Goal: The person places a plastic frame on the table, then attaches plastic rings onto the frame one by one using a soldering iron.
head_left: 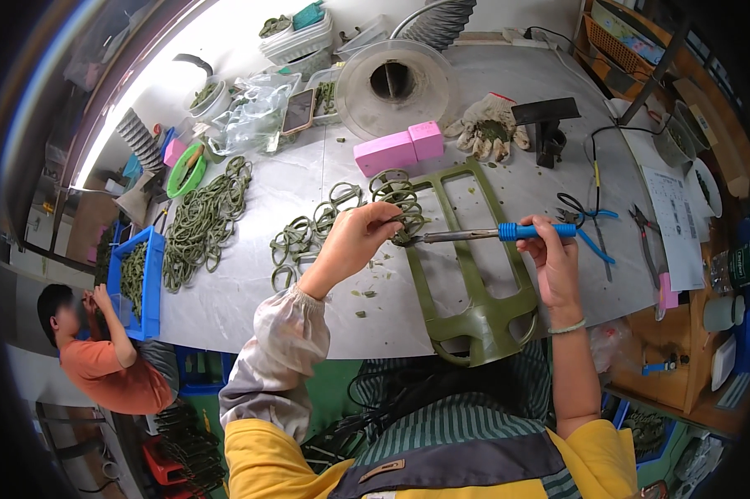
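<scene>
Tool (pixel 510 232) — crosswise in right hand (pixel 558 268)

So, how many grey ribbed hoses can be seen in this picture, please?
2: one hose at the top edge, another hose at the left. More may be hidden.

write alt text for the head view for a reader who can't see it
The person's right hand holds a blue-handled tool, its tip at green loops pinched in the left hand. The tool reaches over a green frame on a grey table; heaped loops lie left, near a blue crate and a co-worker in orange.
</scene>
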Available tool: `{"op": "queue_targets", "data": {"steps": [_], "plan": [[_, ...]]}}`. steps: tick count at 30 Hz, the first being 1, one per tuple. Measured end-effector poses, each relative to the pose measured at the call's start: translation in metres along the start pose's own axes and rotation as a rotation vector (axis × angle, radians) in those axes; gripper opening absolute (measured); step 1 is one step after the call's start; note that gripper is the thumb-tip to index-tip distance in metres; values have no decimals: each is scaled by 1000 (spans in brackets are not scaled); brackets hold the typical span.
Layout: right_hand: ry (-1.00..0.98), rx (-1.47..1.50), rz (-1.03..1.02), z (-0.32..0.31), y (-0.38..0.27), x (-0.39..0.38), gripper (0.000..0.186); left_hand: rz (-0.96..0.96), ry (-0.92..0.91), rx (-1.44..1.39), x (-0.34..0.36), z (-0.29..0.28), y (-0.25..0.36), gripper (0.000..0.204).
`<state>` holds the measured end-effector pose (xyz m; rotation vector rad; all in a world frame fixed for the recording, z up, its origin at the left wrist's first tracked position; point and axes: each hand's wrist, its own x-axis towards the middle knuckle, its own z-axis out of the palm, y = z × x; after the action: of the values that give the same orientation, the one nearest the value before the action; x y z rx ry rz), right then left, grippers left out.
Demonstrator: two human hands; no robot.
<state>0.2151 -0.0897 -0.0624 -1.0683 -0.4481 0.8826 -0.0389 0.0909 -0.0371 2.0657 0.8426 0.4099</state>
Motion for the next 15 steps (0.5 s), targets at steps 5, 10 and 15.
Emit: {"op": "queue_targets", "data": {"steps": [5, 10, 15], "plan": [[-6, -7, -6, -1, 0, 1, 21, -9, -5, -4, 1, 1, -1, 22], [11, -56, -57, -6, -12, -2, 20, -17, -15, -27, 3, 2, -1, 22], [61, -151, -64, -4, -35, -11, 19, -1, 6, -11, -3, -2, -7, 23]]}}
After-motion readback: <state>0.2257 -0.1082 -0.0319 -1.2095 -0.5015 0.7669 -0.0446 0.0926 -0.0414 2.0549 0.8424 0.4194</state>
